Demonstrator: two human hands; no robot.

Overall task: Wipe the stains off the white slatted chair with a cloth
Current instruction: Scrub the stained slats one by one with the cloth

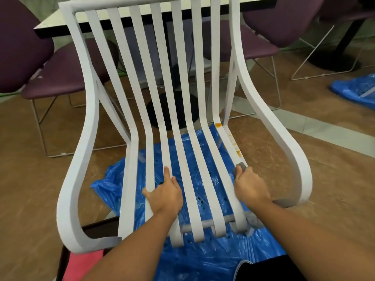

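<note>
Our right hand [250, 185] has its fingers clamped on the grey cloth [240, 166] at the chair's [89, 118] right edge, just below the orange stains [233, 141]. Our left hand [164, 194] hooks its fingers into the seat. A careless upward stroke could smear the stains.

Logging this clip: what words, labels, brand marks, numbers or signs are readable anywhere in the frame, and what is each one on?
None: no readable text anywhere in the frame.
The chair, cloth, blue sheet, purple chairs and table carry no visible print, label or number.
The dark specks on the sheet are spots, not characters.
</note>
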